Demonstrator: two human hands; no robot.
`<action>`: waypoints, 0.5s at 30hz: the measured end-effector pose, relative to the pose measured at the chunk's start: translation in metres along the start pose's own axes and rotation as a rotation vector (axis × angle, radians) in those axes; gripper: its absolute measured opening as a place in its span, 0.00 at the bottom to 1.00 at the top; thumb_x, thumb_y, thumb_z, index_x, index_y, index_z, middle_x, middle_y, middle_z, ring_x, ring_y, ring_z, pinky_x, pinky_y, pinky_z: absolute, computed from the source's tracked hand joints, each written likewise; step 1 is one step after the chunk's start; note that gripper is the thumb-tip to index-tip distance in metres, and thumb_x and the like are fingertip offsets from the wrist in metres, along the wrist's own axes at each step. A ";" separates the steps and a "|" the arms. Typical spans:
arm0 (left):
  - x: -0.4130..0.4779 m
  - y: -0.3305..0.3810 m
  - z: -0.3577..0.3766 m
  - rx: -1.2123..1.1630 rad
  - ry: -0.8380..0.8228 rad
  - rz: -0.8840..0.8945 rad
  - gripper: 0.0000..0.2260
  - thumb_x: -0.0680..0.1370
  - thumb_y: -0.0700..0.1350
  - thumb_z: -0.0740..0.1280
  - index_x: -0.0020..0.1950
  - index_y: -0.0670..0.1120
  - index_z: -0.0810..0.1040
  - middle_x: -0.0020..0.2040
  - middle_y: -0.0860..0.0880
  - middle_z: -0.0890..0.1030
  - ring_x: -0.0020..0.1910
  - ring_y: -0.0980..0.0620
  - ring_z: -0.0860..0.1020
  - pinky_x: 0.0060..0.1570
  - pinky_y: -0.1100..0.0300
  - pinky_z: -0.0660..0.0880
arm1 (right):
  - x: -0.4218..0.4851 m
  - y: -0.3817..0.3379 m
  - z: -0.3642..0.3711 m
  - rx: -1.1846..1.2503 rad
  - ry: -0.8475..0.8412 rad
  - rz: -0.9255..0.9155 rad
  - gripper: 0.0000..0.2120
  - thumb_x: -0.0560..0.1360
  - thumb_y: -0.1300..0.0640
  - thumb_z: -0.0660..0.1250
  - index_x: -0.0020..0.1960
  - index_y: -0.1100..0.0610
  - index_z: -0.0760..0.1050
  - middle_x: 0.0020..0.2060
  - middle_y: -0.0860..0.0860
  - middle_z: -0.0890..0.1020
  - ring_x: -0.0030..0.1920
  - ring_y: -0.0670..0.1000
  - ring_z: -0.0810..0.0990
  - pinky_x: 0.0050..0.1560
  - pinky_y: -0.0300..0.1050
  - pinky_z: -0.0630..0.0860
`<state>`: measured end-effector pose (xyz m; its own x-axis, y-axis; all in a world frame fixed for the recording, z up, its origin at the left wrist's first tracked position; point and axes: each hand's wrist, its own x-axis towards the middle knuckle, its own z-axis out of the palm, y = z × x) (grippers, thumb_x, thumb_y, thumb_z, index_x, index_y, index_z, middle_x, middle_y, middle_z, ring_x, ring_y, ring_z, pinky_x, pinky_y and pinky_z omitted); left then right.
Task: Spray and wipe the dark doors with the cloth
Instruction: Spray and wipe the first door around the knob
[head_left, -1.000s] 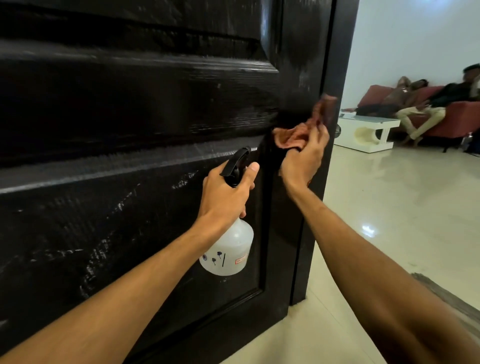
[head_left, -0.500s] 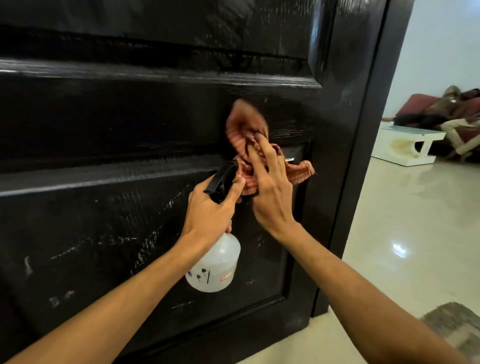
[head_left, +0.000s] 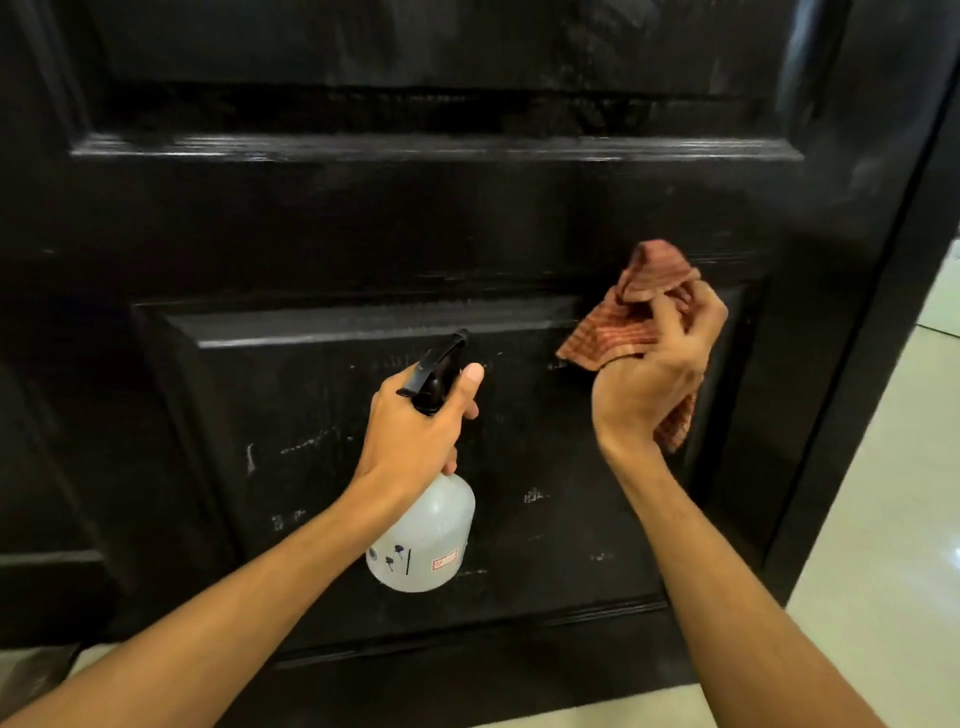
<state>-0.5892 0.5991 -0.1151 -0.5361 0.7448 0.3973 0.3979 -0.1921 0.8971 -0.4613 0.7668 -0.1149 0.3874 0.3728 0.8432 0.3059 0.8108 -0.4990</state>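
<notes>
A black panelled door (head_left: 363, 234) fills most of the view, with pale scuffs and streaks on its lower panel. My left hand (head_left: 415, 431) grips the neck of a translucent white spray bottle (head_left: 426, 540) with a black trigger head, its nozzle facing the lower panel. My right hand (head_left: 654, 384) holds a bunched reddish-brown striped cloth (head_left: 623, 317) close to the panel's upper right corner, fingers curled round it. Whether the cloth touches the door is unclear.
The door's dark right edge (head_left: 883, 364) runs down the right side. Beyond it lies a glossy pale tiled floor (head_left: 893, 519). A strip of floor shows under the door at the bottom left.
The view has swung left, so the room beyond the door is out of sight. My right hand has carried the cloth rightward, away from the bottle. The left hand still holds the bottle.
</notes>
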 end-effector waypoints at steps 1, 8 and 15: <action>-0.002 0.001 -0.007 -0.004 0.019 -0.003 0.12 0.81 0.54 0.68 0.49 0.45 0.80 0.43 0.44 0.84 0.22 0.51 0.73 0.30 0.53 0.76 | -0.009 -0.010 0.006 -0.035 0.014 0.067 0.14 0.78 0.66 0.63 0.61 0.64 0.80 0.69 0.64 0.73 0.69 0.61 0.74 0.69 0.57 0.73; -0.023 -0.003 -0.058 0.088 0.138 -0.009 0.12 0.81 0.55 0.68 0.50 0.46 0.80 0.44 0.46 0.85 0.22 0.51 0.75 0.29 0.54 0.77 | -0.065 -0.046 0.019 0.019 -0.396 -0.333 0.21 0.75 0.69 0.62 0.67 0.65 0.77 0.74 0.63 0.68 0.69 0.62 0.69 0.71 0.55 0.66; -0.028 -0.016 -0.108 0.076 0.238 0.008 0.12 0.81 0.53 0.69 0.48 0.44 0.78 0.41 0.42 0.83 0.22 0.50 0.73 0.25 0.56 0.74 | -0.111 -0.108 0.052 0.029 -0.435 -0.410 0.16 0.75 0.67 0.64 0.61 0.62 0.80 0.68 0.60 0.69 0.57 0.63 0.70 0.54 0.58 0.73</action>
<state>-0.6613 0.5123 -0.1198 -0.6890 0.5706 0.4469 0.4531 -0.1421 0.8800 -0.5825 0.6614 -0.1442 -0.1514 0.1725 0.9733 0.3290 0.9373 -0.1150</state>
